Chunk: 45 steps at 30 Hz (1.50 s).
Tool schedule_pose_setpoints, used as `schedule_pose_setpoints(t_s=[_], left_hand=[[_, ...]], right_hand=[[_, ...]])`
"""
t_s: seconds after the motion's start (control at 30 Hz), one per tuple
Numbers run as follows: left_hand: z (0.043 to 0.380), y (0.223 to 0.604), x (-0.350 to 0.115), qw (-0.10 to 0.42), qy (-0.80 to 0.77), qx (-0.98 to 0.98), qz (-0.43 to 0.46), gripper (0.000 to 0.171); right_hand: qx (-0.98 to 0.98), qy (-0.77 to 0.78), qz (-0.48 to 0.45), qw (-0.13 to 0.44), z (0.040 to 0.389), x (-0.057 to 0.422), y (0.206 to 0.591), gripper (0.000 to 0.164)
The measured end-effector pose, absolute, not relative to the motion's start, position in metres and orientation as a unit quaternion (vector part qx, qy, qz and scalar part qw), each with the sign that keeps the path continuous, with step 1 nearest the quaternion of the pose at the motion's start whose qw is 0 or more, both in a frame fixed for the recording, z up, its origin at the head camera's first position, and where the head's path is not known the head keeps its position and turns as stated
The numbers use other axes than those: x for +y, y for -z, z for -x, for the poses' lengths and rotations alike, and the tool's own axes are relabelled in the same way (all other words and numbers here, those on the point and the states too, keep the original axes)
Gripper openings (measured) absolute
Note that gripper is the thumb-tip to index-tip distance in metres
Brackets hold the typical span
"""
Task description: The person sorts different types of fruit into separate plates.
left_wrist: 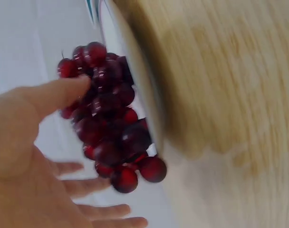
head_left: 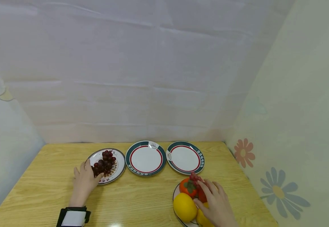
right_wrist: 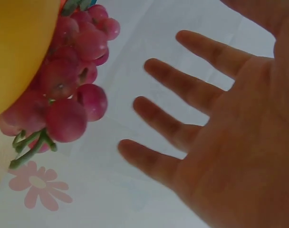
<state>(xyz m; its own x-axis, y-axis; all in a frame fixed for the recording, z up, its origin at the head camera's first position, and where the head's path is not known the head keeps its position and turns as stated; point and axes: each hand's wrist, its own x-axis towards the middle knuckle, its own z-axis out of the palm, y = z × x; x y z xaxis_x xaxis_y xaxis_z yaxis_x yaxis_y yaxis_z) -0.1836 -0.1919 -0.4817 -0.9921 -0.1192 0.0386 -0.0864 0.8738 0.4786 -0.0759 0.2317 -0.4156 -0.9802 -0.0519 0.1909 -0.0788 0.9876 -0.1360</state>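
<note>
My left hand (head_left: 84, 182) reaches to the left edge of a patterned plate (head_left: 121, 159) that bears a bunch of dark red grapes (head_left: 106, 162). In the left wrist view its thumb lies over the grapes (left_wrist: 109, 114), while the other fingers stay spread and fairly straight beside the bunch. My right hand (head_left: 216, 201) hovers over a plate of fruit (head_left: 176, 193), near a bunch of pinkish-red grapes (head_left: 194, 177). The right wrist view has its fingers spread apart from those grapes (right_wrist: 68, 90). Also on that plate are an orange persimmon (head_left: 184, 189) and a round yellow fruit (head_left: 184, 207).
Two white plates with dark green rims, one in the middle (head_left: 145, 159) and one to its right (head_left: 184, 157), lie towards the back of the wooden table (head_left: 136, 201). A pale sheet (head_left: 124, 78) hangs behind, and a flower-patterned wall (head_left: 294, 126) borders the right side.
</note>
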Motion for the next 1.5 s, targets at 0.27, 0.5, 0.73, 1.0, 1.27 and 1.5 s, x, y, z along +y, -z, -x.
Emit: schedule_pose_setpoints(t_s=[0.27, 0.5, 0.73, 1.0, 1.27, 1.5], left_hand=[[0.156, 0.461, -0.166, 0.097, 0.196, -0.975, 0.034, 0.072], [0.135, 0.453, -0.139, 0.11, 0.211, -0.969, 0.065, 0.067], [0.13, 0.453, -0.127, 0.111, 0.224, -0.965, 0.082, 0.064], [0.13, 0.458, -0.122, 0.137, 0.216, -0.962, 0.093, 0.06], [0.126, 0.452, -0.117, 0.128, 0.219, -0.961, 0.11, 0.059], [0.117, 0.436, -0.102, 0.133, 0.249, -0.947, 0.154, 0.064]], right_hand=[[-0.995, -0.086, 0.04, 0.0, 0.085, 0.244, 0.425, 0.073], [-0.995, -0.088, 0.019, 0.044, 0.11, 0.252, 0.427, 0.066], [-0.991, -0.099, 0.012, -0.084, 0.13, 0.255, 0.425, 0.077], [-0.989, -0.11, -0.001, -0.102, 0.132, 0.255, 0.423, 0.042], [-0.996, -0.071, -0.045, 0.005, 0.124, 0.252, 0.412, 0.04], [-0.975, -0.03, -0.124, 0.181, 0.103, 0.226, 0.377, 0.05]])
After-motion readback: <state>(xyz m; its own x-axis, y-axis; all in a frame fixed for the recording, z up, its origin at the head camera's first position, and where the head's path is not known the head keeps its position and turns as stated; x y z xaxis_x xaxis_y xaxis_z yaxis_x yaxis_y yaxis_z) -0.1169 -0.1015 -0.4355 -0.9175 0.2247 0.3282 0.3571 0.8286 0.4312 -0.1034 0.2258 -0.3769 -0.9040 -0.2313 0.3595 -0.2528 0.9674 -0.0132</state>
